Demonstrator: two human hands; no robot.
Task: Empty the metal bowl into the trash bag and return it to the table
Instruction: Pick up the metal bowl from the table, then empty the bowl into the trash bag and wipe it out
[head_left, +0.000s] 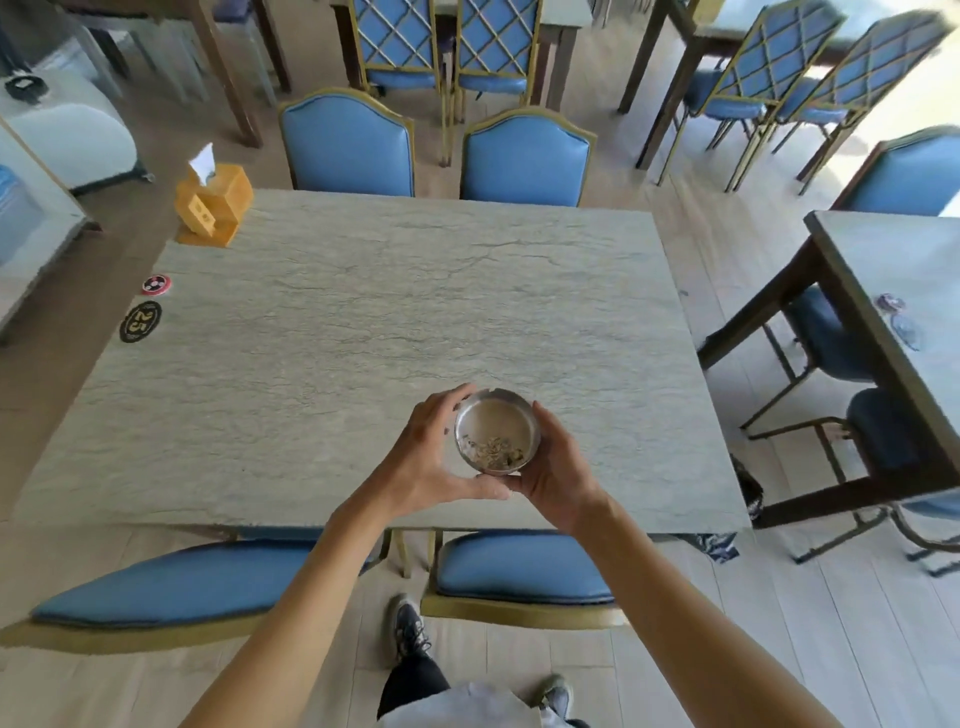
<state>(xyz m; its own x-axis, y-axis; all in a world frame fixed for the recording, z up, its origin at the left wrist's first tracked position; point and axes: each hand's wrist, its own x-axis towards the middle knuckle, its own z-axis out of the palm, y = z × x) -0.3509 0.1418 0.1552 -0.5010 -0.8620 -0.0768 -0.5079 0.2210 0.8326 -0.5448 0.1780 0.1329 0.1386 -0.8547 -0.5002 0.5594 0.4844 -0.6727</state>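
Note:
A small round metal bowl (496, 425) with a heap of husk-like scraps at its near side is held over the front part of the grey stone-patterned table (363, 322). My left hand (431, 457) wraps its left side, thumb under the near rim. My right hand (550, 467) cups its right side. Whether the bowl touches the tabletop I cannot tell. A dark bag-like thing (748, 488) shows past the table's right front corner, mostly hidden.
A yellow tissue box (213, 205) stands at the far left corner, with a red round sticker (156, 284) and a black "25" sticker (140, 322) on the left edge. Blue padded chairs (519, 571) sit under the front and back edges. Another table (893, 291) stands to the right.

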